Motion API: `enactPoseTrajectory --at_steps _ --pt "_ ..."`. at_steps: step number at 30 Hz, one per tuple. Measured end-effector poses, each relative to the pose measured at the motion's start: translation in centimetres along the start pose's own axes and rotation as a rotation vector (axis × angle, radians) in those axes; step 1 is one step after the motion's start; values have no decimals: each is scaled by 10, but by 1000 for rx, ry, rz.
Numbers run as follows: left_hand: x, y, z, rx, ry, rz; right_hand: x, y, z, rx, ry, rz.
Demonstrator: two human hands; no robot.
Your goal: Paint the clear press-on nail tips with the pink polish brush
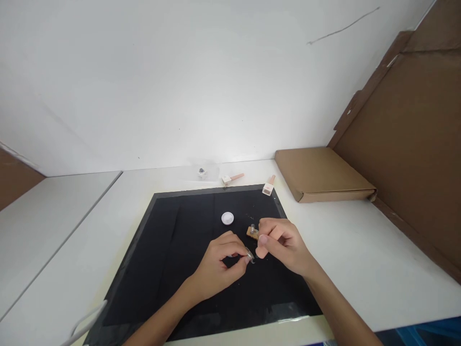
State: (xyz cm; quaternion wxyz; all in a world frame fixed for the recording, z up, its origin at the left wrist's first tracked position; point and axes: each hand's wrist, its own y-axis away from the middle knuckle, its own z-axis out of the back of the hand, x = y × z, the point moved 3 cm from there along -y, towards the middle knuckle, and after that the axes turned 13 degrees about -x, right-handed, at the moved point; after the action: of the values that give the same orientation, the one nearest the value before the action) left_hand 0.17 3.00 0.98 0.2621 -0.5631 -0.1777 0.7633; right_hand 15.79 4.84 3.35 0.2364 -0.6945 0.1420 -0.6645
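Over the black mat [173, 250], my left hand [219, 262] pinches a small clear ring-shaped piece [249, 255] between thumb and fingers. My right hand [283, 245] meets it from the right, its fingers closed on a small pink piece [261, 252] that touches the clear piece. Just behind my right fingers a small brown block with a clear part on top [252, 231] lies on the mat. A little white round dish [227, 218] sits on the mat further back.
Two pink-handled tools [233, 179] [269, 185] lie at the mat's far edge, beside a small clear bag holding a dark part [202, 171]. A flat cardboard box [320, 174] lies at the back right, a cardboard panel [410, 144] stands along the right. A white cable [84, 323] curls at front left.
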Motion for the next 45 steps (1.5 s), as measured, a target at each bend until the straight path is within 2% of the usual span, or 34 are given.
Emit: enactPoseTrajectory --at_steps 5,12,19,25,32,39,45 --pt "0 -1 1 1 3 7 -1 -1 2 -60 54 -26" --pt "4 0 1 6 7 37 -1 1 0 -11 11 -48" --pt "6 2 2 61 13 74 0 -1 2 -88 55 -15" --pt "9 2 2 54 21 63 2 0 -1 8 -28 -17" --pt "9 4 3 49 8 71 0 -1 2 -95 56 -8" --pt "9 2 3 35 51 52 2 0 -1 -3 -3 15" --pt "10 2 3 28 48 54 0 -1 3 -99 45 30"
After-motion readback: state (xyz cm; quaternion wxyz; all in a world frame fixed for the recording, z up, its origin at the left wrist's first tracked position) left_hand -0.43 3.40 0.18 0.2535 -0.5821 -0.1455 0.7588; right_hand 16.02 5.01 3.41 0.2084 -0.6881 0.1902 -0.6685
